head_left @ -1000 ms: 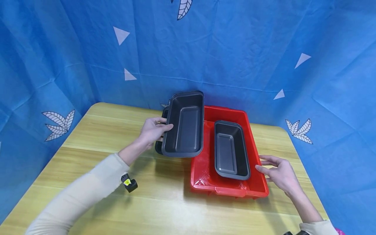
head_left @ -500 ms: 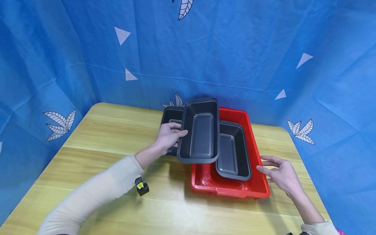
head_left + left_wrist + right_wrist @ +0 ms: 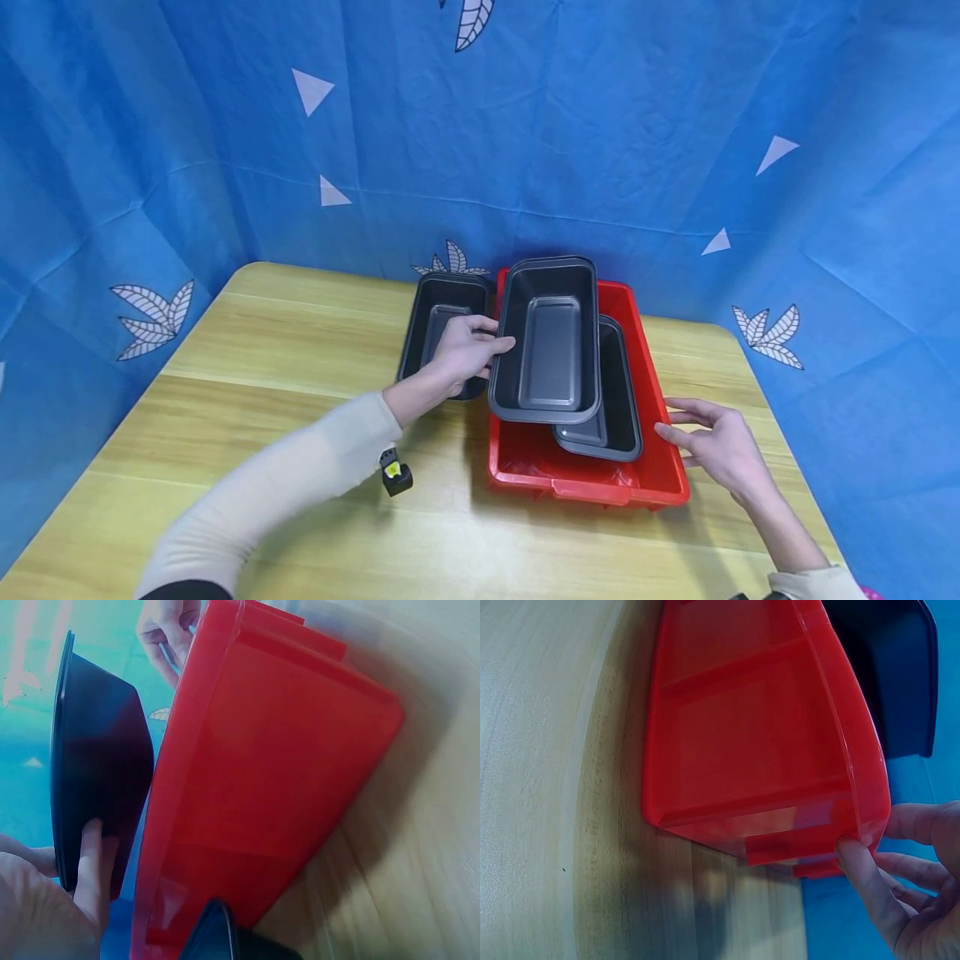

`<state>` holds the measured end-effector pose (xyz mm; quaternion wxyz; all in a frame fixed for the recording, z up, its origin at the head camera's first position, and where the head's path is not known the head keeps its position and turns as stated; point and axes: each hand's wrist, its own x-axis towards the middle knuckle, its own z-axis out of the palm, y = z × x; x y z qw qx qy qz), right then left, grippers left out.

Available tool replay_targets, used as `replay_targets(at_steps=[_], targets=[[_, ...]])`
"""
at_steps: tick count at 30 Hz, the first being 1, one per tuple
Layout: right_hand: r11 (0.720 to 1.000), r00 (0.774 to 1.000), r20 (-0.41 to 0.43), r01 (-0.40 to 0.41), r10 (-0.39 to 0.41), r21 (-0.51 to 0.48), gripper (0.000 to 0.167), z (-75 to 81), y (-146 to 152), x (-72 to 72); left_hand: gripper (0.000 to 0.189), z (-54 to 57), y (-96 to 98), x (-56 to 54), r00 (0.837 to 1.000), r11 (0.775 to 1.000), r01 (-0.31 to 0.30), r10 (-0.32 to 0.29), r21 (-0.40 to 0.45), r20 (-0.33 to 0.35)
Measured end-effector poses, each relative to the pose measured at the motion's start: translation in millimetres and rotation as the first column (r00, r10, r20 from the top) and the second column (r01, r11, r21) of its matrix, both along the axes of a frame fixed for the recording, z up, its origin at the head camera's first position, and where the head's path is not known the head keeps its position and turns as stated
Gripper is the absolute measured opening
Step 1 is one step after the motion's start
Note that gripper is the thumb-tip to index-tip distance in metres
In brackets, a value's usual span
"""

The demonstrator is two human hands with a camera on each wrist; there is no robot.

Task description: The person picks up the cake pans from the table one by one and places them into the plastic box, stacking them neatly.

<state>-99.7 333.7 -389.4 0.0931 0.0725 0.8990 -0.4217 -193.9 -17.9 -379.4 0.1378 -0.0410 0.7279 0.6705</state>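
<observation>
head view: left hand (image 3: pixel 467 350) grips a dark pan (image 3: pixel 549 340); right hand (image 3: pixel 716 446), fingers spread, touches red bin (image 3: pixel 660 467).

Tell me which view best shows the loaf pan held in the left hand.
The head view: the held pan shows whole, its inside visible, above the red tray, gripped by the left hand. The left wrist view shows only its dark underside; the right wrist view only a dark corner.
</observation>
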Motion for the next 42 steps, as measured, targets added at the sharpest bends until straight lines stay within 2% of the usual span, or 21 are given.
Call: replay_targets(at_steps=[9,15,24,42], targets=[[1.000,1.000,0.005,-0.001,0.001,-0.011,0.066,0.1,-0.6,0.2,0.036,-3.8,22.0,-1.0,0.999,1.000,0.025,-0.026,0.017,0.021],[0.999,0.999,0.031,0.020,-0.021,0.027,0.067,0.0,3.6,1.5,0.035,-7.2,34.5,-2.4,0.998,0.999,0.043,-0.044,0.032,0.041],[0.999,0.999,0.030,0.012,-0.013,0.030,0.067,0.0,2.4,-0.6,0.036,-8.6,43.0,-5.2,0.998,0.998,0.050,-0.052,0.048,0.047],[0.999,1.000,0.027,0.012,-0.013,0.029,0.065,0.3,0.4,-2.6,0.041,-11.0,71.4,-3.1,0.993,0.996,0.085,-0.083,-0.022,0.085]])
